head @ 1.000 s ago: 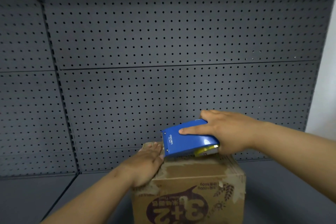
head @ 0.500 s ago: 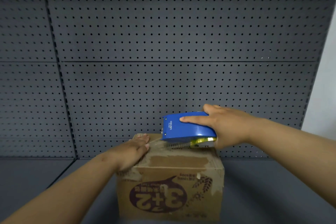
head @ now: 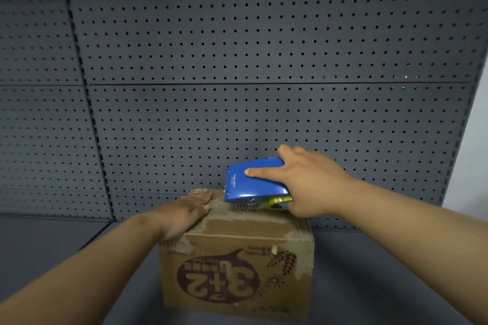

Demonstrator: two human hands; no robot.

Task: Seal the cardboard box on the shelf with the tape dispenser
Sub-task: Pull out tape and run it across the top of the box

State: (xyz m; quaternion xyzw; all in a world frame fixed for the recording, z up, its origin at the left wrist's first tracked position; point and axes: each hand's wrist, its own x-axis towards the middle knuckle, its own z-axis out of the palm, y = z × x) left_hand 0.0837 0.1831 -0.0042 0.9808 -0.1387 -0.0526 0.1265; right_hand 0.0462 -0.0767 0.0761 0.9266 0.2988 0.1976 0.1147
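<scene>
A brown cardboard box (head: 237,272) with an upside-down "3+2" print stands on the grey shelf. Its top flaps are closed and worn. My right hand (head: 309,185) grips a blue tape dispenser (head: 253,182), held on the box top near the far edge, index finger stretched along its side. A yellowish tape roll shows under the dispenser by my palm. My left hand (head: 187,214) lies flat on the left part of the box top, fingers pressing beside the dispenser's front end. A short stretch of clear tape seems to run between my left fingers and the dispenser.
A dark grey perforated back panel (head: 264,60) rises right behind the box. The grey shelf surface (head: 383,272) extends to both sides of the box. A pale wall (head: 472,140) shows at the far right.
The view has shifted so the box sits lower and further left in frame. The dispenser has slid slightly right across the box top, away from my left hand, which stays pressed on the left side.
</scene>
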